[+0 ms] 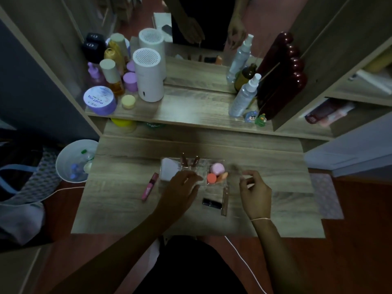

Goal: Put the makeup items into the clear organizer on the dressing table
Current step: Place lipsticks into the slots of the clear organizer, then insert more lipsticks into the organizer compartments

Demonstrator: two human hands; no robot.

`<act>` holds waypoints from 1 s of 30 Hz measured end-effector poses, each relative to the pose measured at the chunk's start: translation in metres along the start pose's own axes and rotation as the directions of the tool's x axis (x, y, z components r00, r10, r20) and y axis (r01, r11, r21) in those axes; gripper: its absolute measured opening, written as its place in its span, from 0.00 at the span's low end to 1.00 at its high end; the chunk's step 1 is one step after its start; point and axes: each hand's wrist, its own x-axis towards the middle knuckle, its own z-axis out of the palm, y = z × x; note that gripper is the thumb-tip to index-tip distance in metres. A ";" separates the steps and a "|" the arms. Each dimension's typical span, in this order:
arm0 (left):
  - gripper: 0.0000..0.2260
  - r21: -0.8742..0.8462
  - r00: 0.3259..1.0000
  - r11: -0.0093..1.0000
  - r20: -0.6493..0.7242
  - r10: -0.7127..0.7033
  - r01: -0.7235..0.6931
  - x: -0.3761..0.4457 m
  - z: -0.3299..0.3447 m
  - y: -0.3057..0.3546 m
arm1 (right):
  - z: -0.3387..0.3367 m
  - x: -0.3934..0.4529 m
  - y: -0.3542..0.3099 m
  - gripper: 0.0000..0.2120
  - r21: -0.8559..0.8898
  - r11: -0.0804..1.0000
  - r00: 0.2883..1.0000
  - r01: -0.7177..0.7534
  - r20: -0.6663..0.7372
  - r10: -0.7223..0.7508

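The clear organizer [214, 161] stands mid-table. Two brown lip tubes [184, 161] stand upright in it, beside a white pad [168, 170], a pink sponge [217, 168] and orange sponges [211, 178]. My left hand [182, 187] lies over its front left part, fingers spread, holding nothing. My right hand [255, 189] hovers just right of the organizer, fingertips pinched on a thin, blurred item that looks like a small brush [235, 169]. On the table lie a pink lip gloss [150, 186], a black lipstick [212, 203] and a clear tube [225, 200].
The raised shelf behind carries bottles and jars [110, 75], a white cylinder device [148, 75], spray bottles [244, 96] and a dark red object [282, 81] against a mirror. A white bin [74, 160] stands on the floor at the left. A white cable [244, 264] runs below the table's front edge.
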 end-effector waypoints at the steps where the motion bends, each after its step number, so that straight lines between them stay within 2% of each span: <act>1: 0.09 -0.001 1.000 1.000 0.029 0.013 -0.013 -0.006 0.003 0.003 | 0.000 -0.005 0.009 0.06 -0.004 0.999 0.999 -0.040 0.024 0.040; 3: 0.11 -0.001 0.997 1.000 0.076 0.000 0.000 -0.018 0.008 0.006 | 0.004 -0.014 0.026 0.06 -0.030 0.993 0.989 -0.113 0.092 0.116; 5: 0.11 0.015 0.997 0.999 0.063 -0.051 0.051 -0.032 0.012 0.004 | 0.009 -0.022 0.040 0.05 -0.048 0.984 0.973 -0.170 0.148 0.176; 7: 0.12 0.028 0.980 0.980 0.029 -0.196 0.195 -0.047 0.011 -0.004 | 0.016 -0.027 0.050 0.07 -0.077 0.972 0.952 -0.220 0.201 0.231; 9: 0.11 0.053 0.926 0.924 -0.041 -0.376 0.378 -0.058 0.008 -0.016 | 0.021 -0.029 0.054 0.08 -0.086 0.962 0.928 -0.259 0.255 0.273; 10: 0.10 0.097 0.900 0.894 -0.048 -0.434 0.437 -0.061 0.006 -0.023 | 0.024 -0.029 0.055 0.07 -0.073 0.959 0.919 -0.272 0.277 0.282; 12: 0.10 0.292 0.888 0.847 -0.016 -0.460 0.444 -0.062 0.004 -0.039 | 0.029 -0.028 0.054 0.04 -0.033 0.959 0.914 -0.282 0.296 0.279; 13: 0.10 0.323 0.877 0.825 -0.035 -0.479 0.464 -0.060 0.003 -0.045 | 0.032 -0.027 0.053 0.04 -0.020 0.959 0.916 -0.282 0.293 0.275; 16: 0.15 0.177 0.761 0.740 -0.173 -0.626 0.649 -0.050 0.002 -0.056 | 0.042 -0.023 0.050 0.06 -0.038 0.963 0.921 -0.266 0.284 0.266; 18: 0.19 0.148 0.685 0.669 -0.179 -0.706 0.728 -0.043 0.003 -0.059 | 0.048 -0.019 0.049 0.06 -0.053 0.965 0.924 -0.256 0.282 0.260; 23: 0.19 0.193 0.658 0.632 -0.130 -0.742 0.751 -0.034 0.004 -0.065 | 0.055 -0.012 0.049 0.07 -0.094 0.971 0.935 -0.220 0.263 0.237; 27: 0.15 0.259 0.685 0.647 -0.096 -0.722 0.717 -0.036 0.002 -0.066 | 0.054 -0.010 0.052 0.08 -0.121 0.975 0.940 -0.185 0.269 0.211; 30: 0.14 0.278 0.682 0.640 -0.084 -0.726 0.716 -0.044 0.000 -0.065 | 0.052 -0.010 0.054 0.10 -0.136 0.973 0.930 -0.185 0.297 0.218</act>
